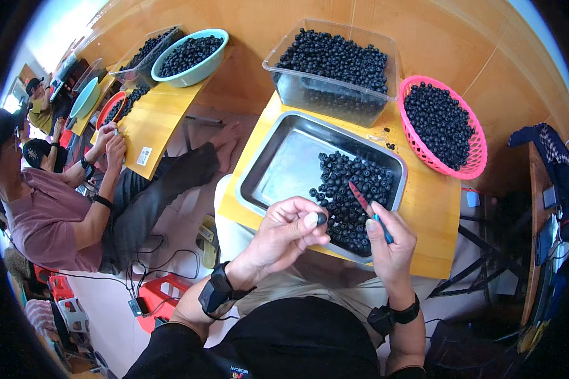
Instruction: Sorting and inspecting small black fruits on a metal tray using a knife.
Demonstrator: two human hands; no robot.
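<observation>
Over the near edge of a metal tray (284, 148), my left hand (287, 228) pinches one dark blueberry (321, 218) between thumb and fingertips. My right hand (391, 243) is closed round the blue handle of a small knife (360, 197). Its reddish blade points up and to the left, above the loose blueberries (348, 177) in the tray. Those berries gather in the tray's right half, while bare metal shows on the left. Blade and pinched berry are apart.
Behind the tray stands a clear plastic bin (335, 95) heaped with blueberries. A pink basket (474, 148) of blueberries sits at the right on the yellow table (433, 215). At left, another person (57, 221) works at a table with a pale green bowl (199, 72). Cables and a red stool (161, 297) are on the floor.
</observation>
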